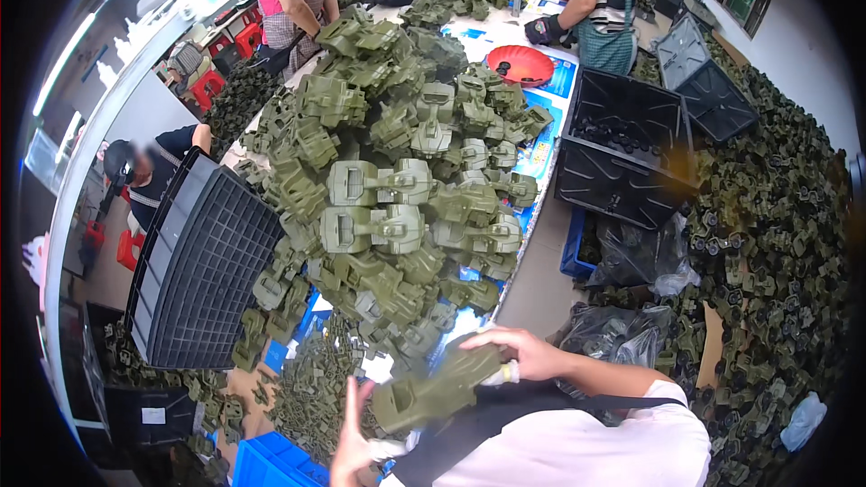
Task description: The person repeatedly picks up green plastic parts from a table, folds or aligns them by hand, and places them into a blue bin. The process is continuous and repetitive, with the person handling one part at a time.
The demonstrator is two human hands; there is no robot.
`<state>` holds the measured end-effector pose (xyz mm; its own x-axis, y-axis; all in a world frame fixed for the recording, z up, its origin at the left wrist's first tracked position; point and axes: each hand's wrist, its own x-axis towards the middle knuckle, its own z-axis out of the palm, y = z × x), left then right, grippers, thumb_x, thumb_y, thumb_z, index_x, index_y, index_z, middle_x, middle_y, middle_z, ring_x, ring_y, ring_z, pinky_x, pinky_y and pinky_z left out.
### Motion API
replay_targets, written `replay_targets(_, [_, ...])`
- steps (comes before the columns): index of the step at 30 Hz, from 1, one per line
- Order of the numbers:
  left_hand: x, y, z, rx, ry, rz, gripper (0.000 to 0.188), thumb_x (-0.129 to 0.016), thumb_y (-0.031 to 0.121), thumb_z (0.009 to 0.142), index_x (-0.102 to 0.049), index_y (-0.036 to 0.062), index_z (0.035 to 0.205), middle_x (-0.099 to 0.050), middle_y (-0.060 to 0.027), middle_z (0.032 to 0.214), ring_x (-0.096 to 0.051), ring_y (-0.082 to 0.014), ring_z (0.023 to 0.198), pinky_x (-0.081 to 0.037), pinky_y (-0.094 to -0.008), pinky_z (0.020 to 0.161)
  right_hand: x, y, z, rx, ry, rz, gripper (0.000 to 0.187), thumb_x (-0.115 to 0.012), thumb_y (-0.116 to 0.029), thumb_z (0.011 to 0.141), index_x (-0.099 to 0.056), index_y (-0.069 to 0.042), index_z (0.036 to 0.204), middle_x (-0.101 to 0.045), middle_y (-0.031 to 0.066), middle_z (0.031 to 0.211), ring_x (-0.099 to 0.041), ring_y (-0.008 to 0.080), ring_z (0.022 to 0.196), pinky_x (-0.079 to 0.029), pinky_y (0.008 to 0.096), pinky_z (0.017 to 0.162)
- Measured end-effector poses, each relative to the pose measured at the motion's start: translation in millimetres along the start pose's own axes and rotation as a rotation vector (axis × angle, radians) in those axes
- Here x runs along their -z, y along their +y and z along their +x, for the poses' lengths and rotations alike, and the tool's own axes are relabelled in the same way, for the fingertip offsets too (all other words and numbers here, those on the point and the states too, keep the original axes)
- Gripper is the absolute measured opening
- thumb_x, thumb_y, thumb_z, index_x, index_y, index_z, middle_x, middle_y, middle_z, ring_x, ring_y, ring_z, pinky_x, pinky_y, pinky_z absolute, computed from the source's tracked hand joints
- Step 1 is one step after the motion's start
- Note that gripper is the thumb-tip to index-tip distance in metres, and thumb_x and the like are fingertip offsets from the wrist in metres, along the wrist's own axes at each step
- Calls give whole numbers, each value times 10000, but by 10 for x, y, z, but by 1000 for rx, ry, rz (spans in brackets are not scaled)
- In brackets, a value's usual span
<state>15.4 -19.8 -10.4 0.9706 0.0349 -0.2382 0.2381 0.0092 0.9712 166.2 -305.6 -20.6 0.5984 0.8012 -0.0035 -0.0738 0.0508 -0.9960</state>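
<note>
The person's right hand (528, 352) pinches the right end of a green part (433, 394), its fingers over the upper edge and the thumb side, with a white covering, below. The left hand (354, 433) is spread, fingers pointing away from the body, just beside the part's left end; whether it touches the part cannot be told, as both are blurred. The part thus lies between the two hands, tilted with its right end farther off, close in front of the white shirt (586, 442) and dark apron (474, 437).

Beyond the hands, a tall pile (383, 180) of similar green parts covers much of the table (487, 34), over blue-and-white sheets. Near and left of it lies a heap of smaller green pieces (316, 388), with a blue crate (275, 464) nearer still. A black grid crate (207, 261) stands tilted at the pile's left.

At the far right of the table sits a red dish (532, 63) with a few dark bits in it. Right of the table, a black crate (622, 188) holds dark pieces, and more green parts (767, 261) heap beyond it. A co-worker's dark-gloved hand (545, 31) rests near the dish.
</note>
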Motion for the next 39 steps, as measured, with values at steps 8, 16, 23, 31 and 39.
replay_targets(8, [-478, 225, 719, -84, 139, 77, 769, -844, 66, 539, -440, 45, 1193, -572, -114, 1089, -588, -206, 963, -474, -333, 858, 507, -101, 118, 250, 93, -311, 535, -676, -145, 758, -498, -111, 1261, -509, 148, 1211, -501, 285, 1045, -381, 361, 907])
replay_targets(16, [-790, 646, 1728, -164, 175, 12, 1272, -882, 272, 464, -54, 103, 1416, -313, -186, 1347, -357, -312, 1231, -305, -459, 1009, 1510, -484, 576, 322, 300, -452, 532, -724, -141, 670, -548, -63, 1165, -565, 125, 1141, -501, 263, 1072, -373, 371, 928])
replay_targets(23, [-153, 654, 1559, -181, 693, 148, 780, -638, 119, 720, -240, 68, 1388, -400, -166, 1303, -354, -279, 1250, -219, -434, 1055, 3417, -776, 2813, 569, 1227, -39, 541, -635, -74, 770, -426, -39, 1268, -500, 108, 1202, -512, 199, 1043, -414, 302, 884])
replay_targets(31, [295, 243, 51, 34, 1166, 650, 511, -550, 46, 808, -405, 26, 1297, -424, -109, 1324, -379, -225, 1236, -252, -365, 1038, 3854, -136, 4138, -83, 1103, -978, 863, -713, -247, 712, -199, -236, 1404, -483, 295, 1121, -507, 421, 1027, -416, 458, 868])
replay_targets(39, [694, -138, -1266, 225, 1444, 941, 587, -611, 285, 804, -413, 33, 1296, -451, -205, 1273, -423, -333, 1181, -317, -403, 988, 4500, -207, 3985, 246, 678, -1275, 735, -649, -169, 748, -258, 6, 1345, -558, 258, 1085, -560, 275, 1007, -442, 382, 874])
